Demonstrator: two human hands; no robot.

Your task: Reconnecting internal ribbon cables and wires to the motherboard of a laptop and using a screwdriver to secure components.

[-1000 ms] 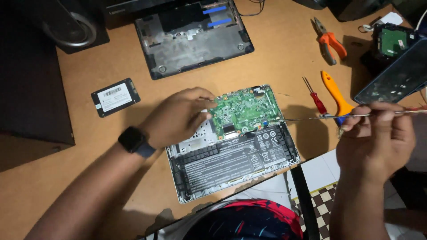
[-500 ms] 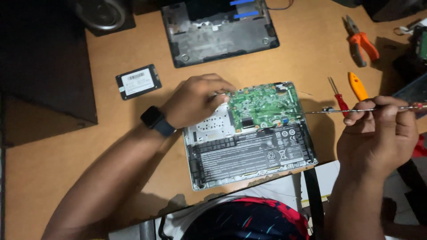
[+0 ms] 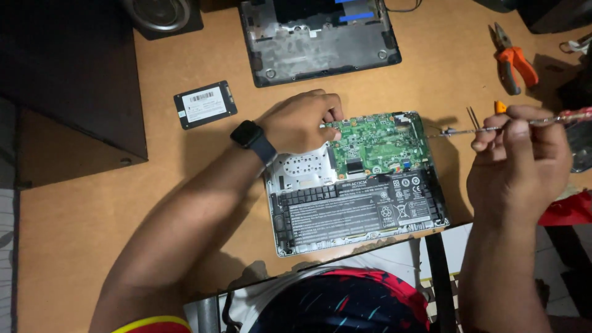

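— So, where is the green printed circuit board (image 3: 377, 143)?

— In the upper half of the opened grey laptop base (image 3: 357, 185), which lies at the near edge of the brown wooden counter (image 3: 92, 209). A flat black battery pack (image 3: 364, 213) fills the lower half of that base.

— And the hands?

— The left hand (image 3: 302, 120), with a black smartwatch (image 3: 251, 137) on its wrist, rests on the board's upper left corner, fingers pinched at the board's edge. I cannot tell whether they grip something small there. The right hand (image 3: 518, 160) is off to the right of the laptop, fingers clenched around a thin screwdriver with a red handle (image 3: 512, 125); its metal tip points left toward the board's right edge.

— What lies around them?

— A black rectangular solid-state drive with a white label (image 3: 205, 104) lies up and left of the left hand. A dark grey laptop cover (image 3: 317, 40) lies beyond the board. Orange-handled pliers (image 3: 513, 58) lie at the upper right, and a black round speaker (image 3: 161, 13) stands at the top left.
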